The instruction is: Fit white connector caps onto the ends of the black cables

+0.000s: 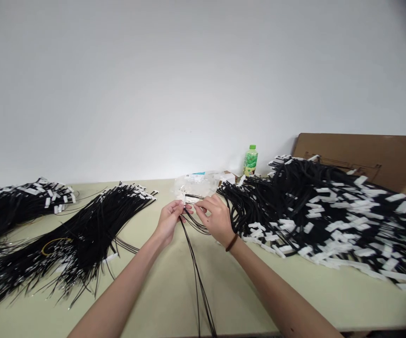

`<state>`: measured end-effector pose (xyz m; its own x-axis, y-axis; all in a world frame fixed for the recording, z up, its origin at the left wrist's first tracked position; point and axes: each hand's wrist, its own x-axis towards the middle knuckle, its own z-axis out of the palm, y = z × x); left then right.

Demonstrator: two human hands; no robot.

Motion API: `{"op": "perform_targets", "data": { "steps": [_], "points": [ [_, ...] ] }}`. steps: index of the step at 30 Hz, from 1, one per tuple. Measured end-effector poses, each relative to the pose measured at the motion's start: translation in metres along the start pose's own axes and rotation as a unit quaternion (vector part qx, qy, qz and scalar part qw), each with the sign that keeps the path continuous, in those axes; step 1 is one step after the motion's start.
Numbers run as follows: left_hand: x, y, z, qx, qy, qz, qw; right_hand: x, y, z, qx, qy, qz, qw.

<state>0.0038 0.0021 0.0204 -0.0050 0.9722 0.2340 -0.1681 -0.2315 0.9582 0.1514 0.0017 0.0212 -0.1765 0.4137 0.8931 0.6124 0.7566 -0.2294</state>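
Observation:
My left hand [170, 218] is closed on a small white connector [183, 198] at the middle of the table. Thin black cables [196, 270] hang from it toward the table's front edge. Just to the right, my right hand [217, 217], with a brown band at the wrist, pinches the end of a thin black wire close to the connector. More black wires [197, 225] loop between and behind both hands. The fingertips hide part of the connector.
Black cable bundles [93, 225] with white ends lie at left. A large heap of black cables with white connectors [294, 202] covers the right. Behind are a clear plastic bag [197, 184], a green-capped bottle [250, 161] and a cardboard box [364, 150].

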Motion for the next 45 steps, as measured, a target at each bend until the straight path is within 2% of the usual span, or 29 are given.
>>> {"op": "perform_targets", "data": {
  "steps": [6,13,26,35,45],
  "points": [
    [-0.001,0.002,0.001,-0.008,-0.005,-0.009,1.0,0.0,0.0,0.002,0.038,0.012,0.024,0.999],
    [0.0,0.0,0.0,-0.01,-0.013,-0.012,1.0,0.0,0.001,0.003,0.007,0.01,0.024,1.0],
    [0.0,-0.002,-0.001,-0.006,-0.018,-0.012,1.0,-0.001,0.004,0.004,0.013,-0.012,0.011,1.0],
    [0.007,-0.004,-0.01,-0.027,0.049,-0.005,0.998,0.0,0.003,0.002,0.023,0.005,0.017,1.0],
    [0.003,-0.005,-0.003,-0.067,0.0,0.007,0.998,0.0,-0.005,0.003,0.035,-0.003,0.026,0.999]
  ]
}}
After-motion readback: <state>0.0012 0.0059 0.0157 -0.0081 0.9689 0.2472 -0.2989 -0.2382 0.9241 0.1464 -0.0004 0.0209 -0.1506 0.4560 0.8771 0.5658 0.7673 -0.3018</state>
